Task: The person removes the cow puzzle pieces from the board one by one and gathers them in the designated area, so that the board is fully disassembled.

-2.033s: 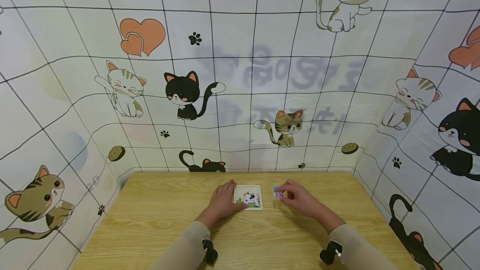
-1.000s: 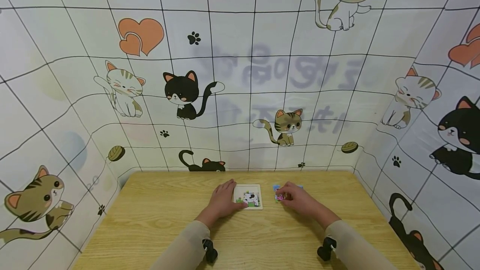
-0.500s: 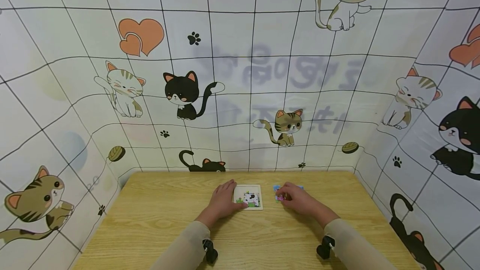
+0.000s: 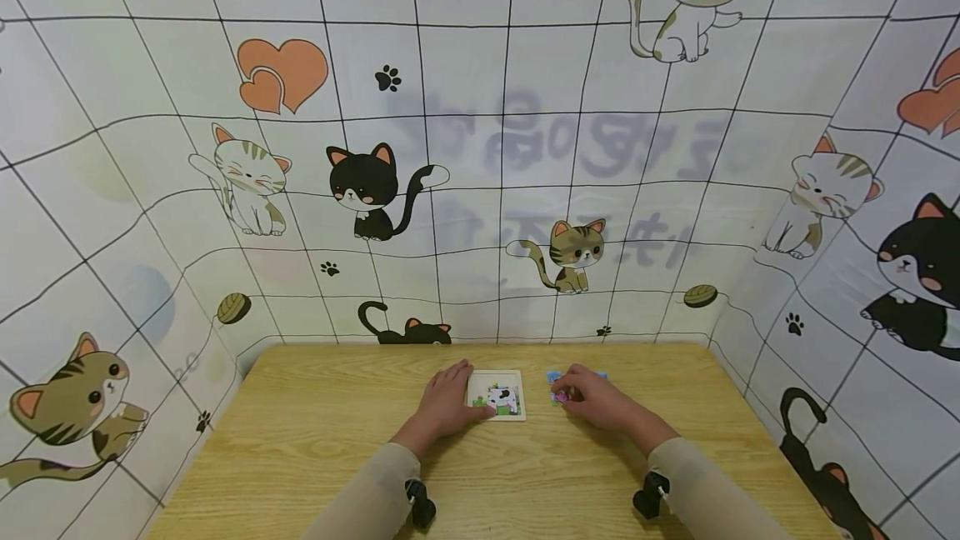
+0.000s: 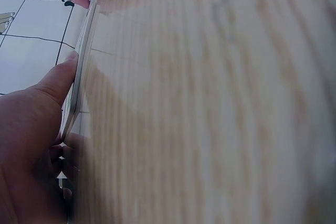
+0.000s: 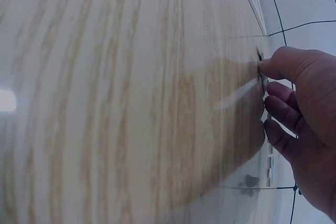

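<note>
Just right of the tray (image 4: pixel 483 380), the right hand (image 4: pixel 596 400) has shifted slightly within two seconds, uncovering a blue piece (image 4: pixel 602 374), thumb and fingers pinching a pink piece (image 4: pixel 560 397)! The left hand (image 4: pixel 444 404) grips the tray's edge; with that pink piece outside, the cow puzzle (image 4: pixel 504 400) remains part-filled.

The tray (image 4: pixel 498 377) is cream, the pieces (image 4: pixel 554 376) blue and pink, the table (image 4: pixel 337 423) yellow wood grain.

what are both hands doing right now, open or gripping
Left hand: open, against the puzzle tray.
Right hand: at the loose puzzle pieces; whether it pinches one can't be told.
</note>
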`<action>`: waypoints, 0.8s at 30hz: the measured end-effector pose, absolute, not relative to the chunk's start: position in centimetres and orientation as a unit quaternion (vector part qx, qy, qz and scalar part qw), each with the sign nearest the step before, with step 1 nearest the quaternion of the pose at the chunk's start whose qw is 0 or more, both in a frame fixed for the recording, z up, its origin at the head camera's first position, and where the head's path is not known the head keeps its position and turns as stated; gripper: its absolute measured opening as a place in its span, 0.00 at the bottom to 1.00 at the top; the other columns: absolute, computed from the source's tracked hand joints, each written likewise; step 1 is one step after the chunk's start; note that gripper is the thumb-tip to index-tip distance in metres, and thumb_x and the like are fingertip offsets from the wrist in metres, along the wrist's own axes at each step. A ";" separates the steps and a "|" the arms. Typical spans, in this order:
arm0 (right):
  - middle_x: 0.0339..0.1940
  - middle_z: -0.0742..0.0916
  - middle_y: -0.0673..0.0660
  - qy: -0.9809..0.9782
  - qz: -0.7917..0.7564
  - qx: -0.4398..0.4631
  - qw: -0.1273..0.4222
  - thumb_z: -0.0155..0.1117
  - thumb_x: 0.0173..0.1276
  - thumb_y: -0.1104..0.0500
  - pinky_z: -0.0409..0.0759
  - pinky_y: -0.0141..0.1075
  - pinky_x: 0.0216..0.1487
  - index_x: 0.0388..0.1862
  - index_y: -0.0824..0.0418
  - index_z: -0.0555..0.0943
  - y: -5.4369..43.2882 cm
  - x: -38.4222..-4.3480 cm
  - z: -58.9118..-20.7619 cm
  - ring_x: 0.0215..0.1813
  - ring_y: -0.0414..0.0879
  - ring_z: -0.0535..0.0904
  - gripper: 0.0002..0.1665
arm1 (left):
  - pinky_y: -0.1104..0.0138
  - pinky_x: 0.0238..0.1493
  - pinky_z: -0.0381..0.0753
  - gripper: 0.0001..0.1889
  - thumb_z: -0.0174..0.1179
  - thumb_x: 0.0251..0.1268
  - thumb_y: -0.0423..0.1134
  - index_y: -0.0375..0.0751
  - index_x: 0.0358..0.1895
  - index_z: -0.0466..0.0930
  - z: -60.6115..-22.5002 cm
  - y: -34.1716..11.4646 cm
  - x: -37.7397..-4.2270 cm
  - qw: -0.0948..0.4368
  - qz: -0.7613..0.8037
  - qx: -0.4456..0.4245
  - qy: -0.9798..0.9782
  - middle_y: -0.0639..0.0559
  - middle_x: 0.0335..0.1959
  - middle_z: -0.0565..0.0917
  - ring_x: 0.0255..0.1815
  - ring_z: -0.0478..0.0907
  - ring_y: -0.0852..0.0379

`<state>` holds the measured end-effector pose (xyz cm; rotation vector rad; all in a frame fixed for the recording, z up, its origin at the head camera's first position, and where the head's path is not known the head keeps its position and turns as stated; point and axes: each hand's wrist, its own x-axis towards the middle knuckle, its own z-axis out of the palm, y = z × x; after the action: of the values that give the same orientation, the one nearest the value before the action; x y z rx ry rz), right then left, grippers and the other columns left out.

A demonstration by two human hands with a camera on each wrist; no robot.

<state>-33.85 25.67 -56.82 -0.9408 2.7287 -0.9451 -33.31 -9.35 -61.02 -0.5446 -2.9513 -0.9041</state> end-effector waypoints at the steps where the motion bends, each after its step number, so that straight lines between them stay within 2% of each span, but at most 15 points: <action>1: 0.44 0.80 0.56 0.897 -0.312 -0.309 0.052 0.69 0.81 0.66 0.75 0.36 0.42 0.58 0.63 0.89 25.7 -33.8 -56.8 0.41 0.42 0.73 0.11 | 0.35 0.85 0.55 0.55 0.72 0.68 0.70 0.31 0.84 0.66 -60.7 -9.3 -33.1 0.003 -0.289 -0.175 -0.941 0.36 0.86 0.65 0.87 0.61 0.36; 7: 0.45 0.80 0.56 0.896 -0.315 -0.307 0.056 0.69 0.81 0.66 0.75 0.37 0.42 0.58 0.64 0.88 25.8 -33.9 -56.9 0.41 0.43 0.73 0.11 | 0.34 0.85 0.53 0.55 0.74 0.67 0.68 0.32 0.84 0.66 -60.1 -9.2 -32.8 -0.005 -0.292 -0.170 -0.941 0.36 0.86 0.65 0.87 0.60 0.35; 15: 0.48 0.81 0.55 0.894 -0.321 -0.308 0.061 0.69 0.82 0.64 0.76 0.37 0.42 0.60 0.64 0.87 26.0 -34.2 -57.3 0.42 0.44 0.74 0.12 | 0.37 0.85 0.54 0.55 0.75 0.65 0.69 0.36 0.85 0.67 -62.5 -9.3 -34.4 0.007 -0.280 -0.169 -0.945 0.39 0.87 0.65 0.87 0.60 0.38; 24: 0.49 0.82 0.55 0.894 -0.328 -0.297 0.068 0.68 0.83 0.63 0.77 0.37 0.43 0.61 0.63 0.86 26.1 -34.2 -57.3 0.42 0.40 0.74 0.12 | 0.37 0.85 0.55 0.55 0.75 0.65 0.69 0.37 0.85 0.67 -62.5 -9.4 -34.5 0.008 -0.283 -0.169 -0.944 0.40 0.87 0.65 0.88 0.60 0.39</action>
<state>-34.24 26.10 -57.26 -0.8950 2.6935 -0.9876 -34.46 -9.39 -62.46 -0.5291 -2.9510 -0.8853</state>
